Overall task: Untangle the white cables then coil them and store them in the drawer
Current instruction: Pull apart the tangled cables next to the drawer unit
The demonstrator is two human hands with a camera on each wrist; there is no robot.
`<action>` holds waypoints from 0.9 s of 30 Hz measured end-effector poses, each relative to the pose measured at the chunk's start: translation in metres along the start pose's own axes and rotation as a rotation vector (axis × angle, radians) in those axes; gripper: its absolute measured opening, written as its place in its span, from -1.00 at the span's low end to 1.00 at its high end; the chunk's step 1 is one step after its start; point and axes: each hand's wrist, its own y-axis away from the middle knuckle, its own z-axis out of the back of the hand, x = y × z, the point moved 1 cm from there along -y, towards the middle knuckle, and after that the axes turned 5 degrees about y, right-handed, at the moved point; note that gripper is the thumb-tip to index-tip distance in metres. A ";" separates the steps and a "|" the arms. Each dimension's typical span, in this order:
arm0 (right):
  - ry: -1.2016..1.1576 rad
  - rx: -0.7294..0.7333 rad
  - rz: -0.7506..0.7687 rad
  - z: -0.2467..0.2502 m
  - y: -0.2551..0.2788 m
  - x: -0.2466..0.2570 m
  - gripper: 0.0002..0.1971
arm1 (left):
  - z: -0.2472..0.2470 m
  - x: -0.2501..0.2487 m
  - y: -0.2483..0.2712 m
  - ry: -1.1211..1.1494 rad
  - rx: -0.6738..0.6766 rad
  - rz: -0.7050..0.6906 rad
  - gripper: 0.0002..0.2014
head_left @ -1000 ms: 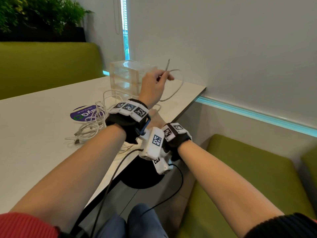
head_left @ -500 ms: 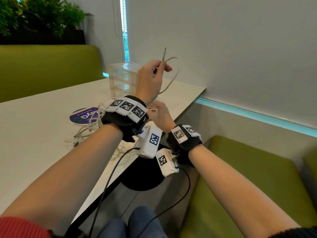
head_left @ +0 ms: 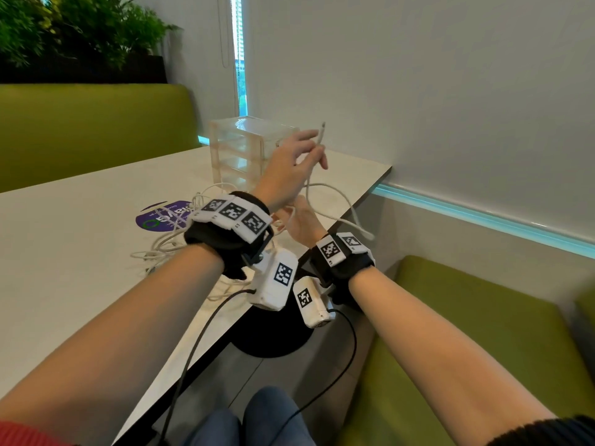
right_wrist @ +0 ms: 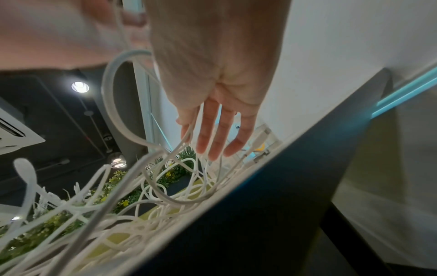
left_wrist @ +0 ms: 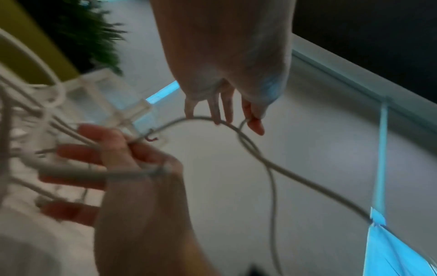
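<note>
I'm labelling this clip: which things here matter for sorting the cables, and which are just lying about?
Job: loose cable, held by left hand and right hand; cable tangle; drawer unit.
Lying about: purple sticker; plant; green bench.

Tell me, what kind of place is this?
Probably a café or office lounge booth: green cushioned benches run along two sides of a white table, and leafy plants sit in a planter behind the seat back.
</note>
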 end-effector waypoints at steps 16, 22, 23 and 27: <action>-0.001 0.009 0.000 0.001 0.003 0.005 -0.85 | 0.018 0.021 -0.001 -0.439 0.141 0.120 -0.69; 0.123 -0.180 -0.022 0.013 0.001 0.000 -0.78 | 0.011 0.029 0.004 -0.505 0.362 0.196 -0.70; 0.089 -0.189 -0.015 0.015 0.001 -0.003 -0.69 | 0.012 0.030 0.005 -0.488 0.387 0.203 -0.68; 0.058 -0.199 -0.074 0.021 0.005 -0.009 -0.69 | 0.017 0.031 0.008 -0.450 0.517 0.225 -0.69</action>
